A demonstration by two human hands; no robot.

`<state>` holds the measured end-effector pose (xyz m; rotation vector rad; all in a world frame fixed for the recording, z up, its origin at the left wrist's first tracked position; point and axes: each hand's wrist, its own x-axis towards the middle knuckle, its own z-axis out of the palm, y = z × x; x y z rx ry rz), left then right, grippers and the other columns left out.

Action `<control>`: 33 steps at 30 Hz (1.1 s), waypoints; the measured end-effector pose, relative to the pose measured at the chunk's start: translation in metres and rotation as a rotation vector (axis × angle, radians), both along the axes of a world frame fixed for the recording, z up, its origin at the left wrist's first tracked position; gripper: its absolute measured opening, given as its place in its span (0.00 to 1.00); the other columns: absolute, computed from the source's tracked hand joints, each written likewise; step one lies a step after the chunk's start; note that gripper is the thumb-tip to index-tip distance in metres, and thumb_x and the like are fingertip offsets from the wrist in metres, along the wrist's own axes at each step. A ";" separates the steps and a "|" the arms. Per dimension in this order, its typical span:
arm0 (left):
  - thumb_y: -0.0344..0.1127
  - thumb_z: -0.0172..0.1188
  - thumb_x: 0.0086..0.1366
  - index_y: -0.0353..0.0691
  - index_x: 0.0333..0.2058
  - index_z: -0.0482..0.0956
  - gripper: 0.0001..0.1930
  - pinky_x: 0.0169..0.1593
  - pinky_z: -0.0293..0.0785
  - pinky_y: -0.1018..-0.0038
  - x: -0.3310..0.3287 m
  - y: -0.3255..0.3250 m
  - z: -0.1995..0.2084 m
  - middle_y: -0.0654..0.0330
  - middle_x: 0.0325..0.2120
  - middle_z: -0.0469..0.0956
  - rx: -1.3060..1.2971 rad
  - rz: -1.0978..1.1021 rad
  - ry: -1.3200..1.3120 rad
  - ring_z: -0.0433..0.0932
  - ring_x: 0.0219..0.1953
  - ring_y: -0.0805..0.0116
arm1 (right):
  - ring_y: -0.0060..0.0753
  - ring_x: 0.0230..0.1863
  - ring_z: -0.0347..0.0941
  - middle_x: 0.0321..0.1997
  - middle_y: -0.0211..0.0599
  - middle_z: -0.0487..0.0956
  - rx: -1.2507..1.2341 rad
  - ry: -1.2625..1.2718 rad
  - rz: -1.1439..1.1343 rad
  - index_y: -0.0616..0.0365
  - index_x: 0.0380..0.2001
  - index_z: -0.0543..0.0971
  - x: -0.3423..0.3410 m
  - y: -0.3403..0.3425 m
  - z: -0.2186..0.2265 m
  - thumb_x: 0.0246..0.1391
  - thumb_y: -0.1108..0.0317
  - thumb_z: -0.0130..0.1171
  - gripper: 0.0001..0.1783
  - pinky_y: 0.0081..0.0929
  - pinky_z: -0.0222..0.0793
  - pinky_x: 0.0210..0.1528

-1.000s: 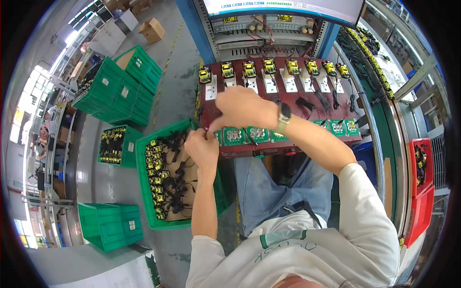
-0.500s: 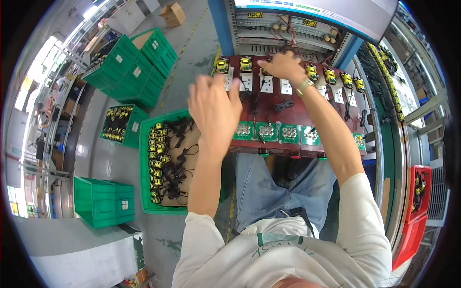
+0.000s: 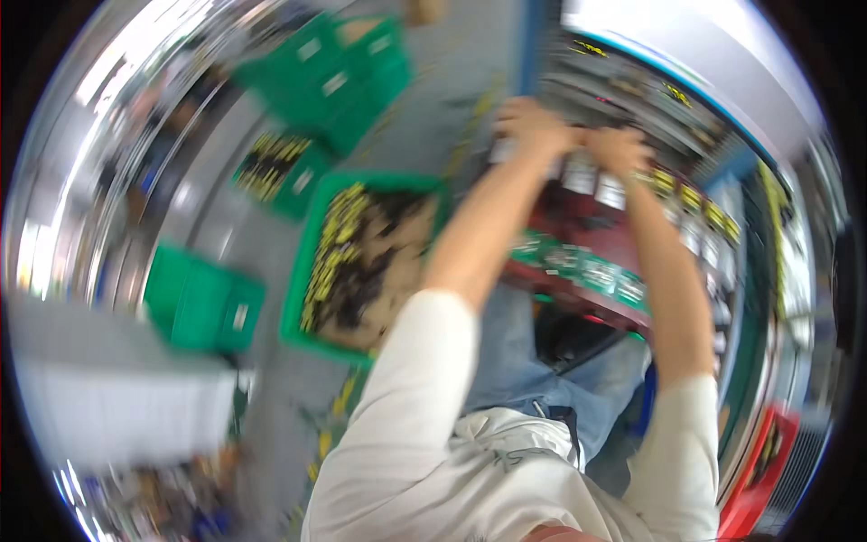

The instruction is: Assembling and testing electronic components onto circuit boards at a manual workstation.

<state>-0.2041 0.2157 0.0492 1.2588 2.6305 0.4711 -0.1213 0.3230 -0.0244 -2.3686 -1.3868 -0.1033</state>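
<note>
Both my arms stretch out over a dark red bench (image 3: pixel 625 242), and the picture is smeared by motion. My left hand (image 3: pixel 535 128) is at the bench's far left part, next to the row of white plates (image 3: pixel 610 191). Close to its right, over the same row, is my right hand (image 3: pixel 620 149). The fingers of both are blurred, and what they touch or hold is hidden. Several yellow-and-black electrical parts (image 3: pixel 690 197) stand in a row on the bench right of my right hand. Nearer to me, green circuit boards (image 3: pixel 596 271) line the bench's front.
On the left, a green crate (image 3: pixel 322 346) holds yellow-and-black parts (image 3: pixel 336 237) with black cables. Beyond it are stacked green crates (image 3: pixel 330 99), and another green crate (image 3: pixel 194 298) lies farther left. A screen (image 3: pixel 664 41) overhangs the rack behind the bench. A red bin (image 3: pixel 750 492) is at lower right.
The view has swung, so the bench and crates appear shifted. My left hand has moved from above the bench's left side to its far edge, closer to my right hand.
</note>
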 end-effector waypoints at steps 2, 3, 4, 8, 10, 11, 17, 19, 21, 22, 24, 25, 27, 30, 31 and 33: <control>0.60 0.62 0.65 0.30 0.62 0.78 0.39 0.52 0.68 0.40 0.007 0.021 0.001 0.31 0.67 0.60 0.107 0.031 0.184 0.67 0.54 0.41 | 0.64 0.67 0.65 0.63 0.53 0.71 0.006 -0.025 0.285 0.55 0.55 0.84 0.029 -0.022 0.069 0.47 0.29 0.65 0.44 0.63 0.60 0.71; 0.50 0.62 0.68 0.33 0.60 0.81 0.30 0.53 0.65 0.44 -0.037 -0.007 -0.033 0.32 0.68 0.58 -0.055 0.027 0.162 0.64 0.56 0.40 | 0.66 0.64 0.67 0.62 0.58 0.71 0.059 -0.095 0.553 0.60 0.56 0.85 -0.018 -0.038 0.035 0.53 0.24 0.57 0.49 0.64 0.59 0.71; 0.50 0.65 0.66 0.36 0.56 0.84 0.27 0.53 0.64 0.44 -0.046 -0.004 -0.030 0.34 0.66 0.58 -0.037 0.124 0.186 0.63 0.53 0.42 | 0.67 0.58 0.73 0.64 0.63 0.71 0.095 -0.242 0.744 0.61 0.55 0.85 -0.017 -0.043 0.076 0.58 0.22 0.52 0.50 0.66 0.60 0.70; 0.54 0.69 0.64 0.33 0.50 0.86 0.28 0.55 0.66 0.49 -0.023 -0.012 -0.007 0.34 0.63 0.59 0.277 0.001 0.024 0.63 0.50 0.43 | 0.51 0.41 0.81 0.38 0.53 0.85 0.205 -0.224 0.905 0.69 0.43 0.88 0.026 -0.029 0.162 0.64 0.24 0.50 0.49 0.44 0.75 0.53; 0.54 0.69 0.64 0.31 0.45 0.86 0.27 0.55 0.69 0.51 -0.040 -0.030 0.004 0.32 0.60 0.61 0.604 0.026 0.227 0.65 0.49 0.40 | 0.42 0.43 0.80 0.40 0.43 0.85 0.063 0.122 1.033 0.68 0.44 0.87 0.025 -0.058 0.195 0.69 0.32 0.53 0.41 0.33 0.71 0.54; 0.54 0.69 0.64 0.30 0.42 0.86 0.27 0.54 0.70 0.51 -0.052 -0.044 0.011 0.31 0.58 0.61 0.706 0.030 0.366 0.66 0.49 0.38 | 0.38 0.46 0.79 0.45 0.39 0.85 -0.040 0.330 1.112 0.66 0.45 0.87 0.022 -0.088 0.201 0.71 0.37 0.54 0.36 0.29 0.69 0.56; 0.48 0.66 0.71 0.28 0.44 0.80 0.22 0.56 0.70 0.46 -0.023 -0.278 0.044 0.34 0.57 0.63 1.095 0.110 0.065 0.68 0.54 0.37 | 0.37 0.59 0.75 0.58 0.38 0.81 0.347 0.685 1.314 0.63 0.51 0.85 0.102 -0.188 0.206 0.77 0.48 0.50 0.27 0.32 0.68 0.61; 0.48 0.63 0.74 0.29 0.49 0.79 0.23 0.59 0.69 0.50 -0.011 -0.340 0.013 0.34 0.60 0.62 1.124 0.375 -0.211 0.67 0.57 0.40 | 0.33 0.55 0.75 0.60 0.41 0.80 0.286 1.385 1.303 0.70 0.54 0.84 0.115 -0.216 0.195 0.75 0.54 0.52 0.26 0.28 0.68 0.60; 0.49 0.61 0.77 0.29 0.52 0.78 0.24 0.63 0.67 0.52 -0.011 -0.385 -0.023 0.35 0.61 0.61 1.089 0.549 -0.142 0.65 0.60 0.40 | 0.41 0.56 0.75 0.64 0.47 0.76 0.250 1.372 1.468 0.65 0.43 0.82 0.109 -0.284 0.188 0.71 0.51 0.51 0.24 0.32 0.69 0.61; 0.51 0.57 0.79 0.29 0.54 0.77 0.25 0.65 0.65 0.54 -0.018 -0.399 -0.047 0.35 0.61 0.61 1.011 0.630 -0.150 0.62 0.62 0.40 | 0.46 0.58 0.72 0.65 0.51 0.73 -0.137 1.521 1.745 0.57 0.28 0.74 0.115 -0.270 0.180 0.62 0.41 0.53 0.27 0.34 0.70 0.56; 0.57 0.54 0.80 0.30 0.53 0.77 0.29 0.66 0.64 0.54 -0.033 -0.412 -0.088 0.34 0.62 0.59 0.891 0.806 -0.307 0.61 0.62 0.39 | 0.47 0.60 0.68 0.66 0.49 0.71 -0.188 1.667 1.403 0.51 0.20 0.67 0.124 -0.299 0.145 0.54 0.30 0.55 0.33 0.35 0.69 0.51; 0.60 0.51 0.80 0.29 0.54 0.77 0.32 0.66 0.64 0.52 -0.046 -0.415 -0.105 0.34 0.62 0.58 0.858 0.890 -0.373 0.61 0.61 0.39 | 0.48 0.62 0.66 0.65 0.49 0.70 -0.269 1.634 1.491 0.51 0.18 0.67 0.118 -0.313 0.136 0.53 0.29 0.56 0.35 0.35 0.69 0.48; 0.63 0.49 0.80 0.28 0.54 0.76 0.35 0.66 0.63 0.50 -0.080 -0.420 -0.135 0.34 0.63 0.57 0.817 0.984 -0.434 0.61 0.61 0.38 | 0.49 0.65 0.61 0.62 0.47 0.68 -0.500 1.650 1.582 0.52 0.15 0.69 0.108 -0.322 0.110 0.49 0.27 0.60 0.37 0.34 0.69 0.41; 0.68 0.46 0.79 0.24 0.55 0.75 0.41 0.66 0.62 0.42 -0.150 -0.428 -0.178 0.35 0.64 0.55 0.600 1.391 -0.377 0.62 0.59 0.35 | 0.49 0.65 0.59 0.61 0.48 0.67 -0.703 1.665 1.477 0.55 0.16 0.74 0.097 -0.337 0.085 0.48 0.29 0.63 0.36 0.33 0.70 0.40; 0.68 0.46 0.79 0.23 0.55 0.74 0.42 0.66 0.61 0.41 -0.177 -0.436 -0.195 0.35 0.65 0.55 0.551 1.507 -0.400 0.63 0.59 0.34 | 0.49 0.64 0.60 0.61 0.48 0.67 -0.732 1.662 1.460 0.56 0.17 0.75 0.095 -0.340 0.076 0.48 0.30 0.64 0.36 0.33 0.70 0.40; 0.68 0.47 0.78 0.23 0.57 0.74 0.42 0.67 0.61 0.42 -0.224 -0.452 -0.228 0.35 0.66 0.55 0.474 1.635 -0.449 0.63 0.59 0.35 | 0.49 0.64 0.60 0.61 0.48 0.67 -0.775 1.640 1.428 0.57 0.17 0.76 0.095 -0.342 0.066 0.49 0.31 0.64 0.36 0.33 0.70 0.40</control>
